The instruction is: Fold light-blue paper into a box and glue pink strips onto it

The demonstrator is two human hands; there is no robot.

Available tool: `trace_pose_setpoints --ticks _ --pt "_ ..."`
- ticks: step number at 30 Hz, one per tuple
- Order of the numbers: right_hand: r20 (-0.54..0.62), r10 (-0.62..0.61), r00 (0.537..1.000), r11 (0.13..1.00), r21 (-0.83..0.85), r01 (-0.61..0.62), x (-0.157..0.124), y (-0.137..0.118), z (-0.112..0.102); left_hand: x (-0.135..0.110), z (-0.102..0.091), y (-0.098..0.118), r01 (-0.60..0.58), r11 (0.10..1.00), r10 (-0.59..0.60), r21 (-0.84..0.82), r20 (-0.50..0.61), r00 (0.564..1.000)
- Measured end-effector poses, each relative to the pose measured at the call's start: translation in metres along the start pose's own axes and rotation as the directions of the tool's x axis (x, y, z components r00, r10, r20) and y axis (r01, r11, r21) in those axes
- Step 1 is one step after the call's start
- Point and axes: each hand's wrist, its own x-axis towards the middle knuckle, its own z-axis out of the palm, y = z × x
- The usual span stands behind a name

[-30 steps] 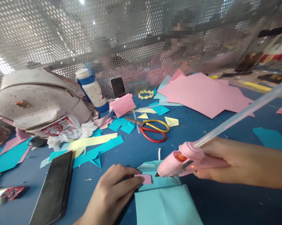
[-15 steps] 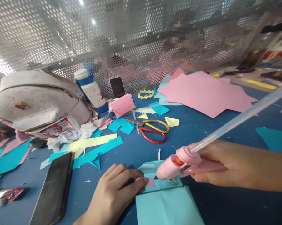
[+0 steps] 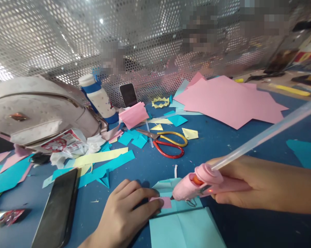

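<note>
My right hand point(image 3: 238, 187) grips a pink glue gun point(image 3: 197, 184) with a long clear glue stick point(image 3: 269, 132) sticking out of its back. The nozzle touches a small pink paper piece point(image 3: 165, 202). That piece lies on a folded light blue paper point(image 3: 183, 227) on the blue table. My left hand point(image 3: 124, 215) rests on the table with its fingertips pressed down on the left edge of the pink piece.
A black phone point(image 3: 56, 210) lies left of my left hand. Red and yellow scissors point(image 3: 168, 143) sit farther back among blue and yellow paper scraps. Pink sheets point(image 3: 228, 101), a white bag point(image 3: 39, 110), a bottle point(image 3: 98, 98) and a perforated metal screen stand behind.
The glue gun has shifted slightly left and down, its nozzle now at the pink piece. My left hand stays on that piece.
</note>
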Motion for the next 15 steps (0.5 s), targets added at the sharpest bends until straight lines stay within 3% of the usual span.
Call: trace_pose_setpoints --ticks 5,15 --pt "0.058 -0.026 0.998 0.996 0.083 0.021 0.0033 -0.0027 0.0004 0.0031 -0.0011 0.0005 -0.013 1.000 0.013 0.005 -0.005 1.000" --pt "0.028 0.034 0.999 0.991 0.125 -0.037 -0.0018 0.0024 -0.0041 0.0068 -0.0017 0.0018 -0.011 0.999 0.012 0.042 -0.024 1.000"
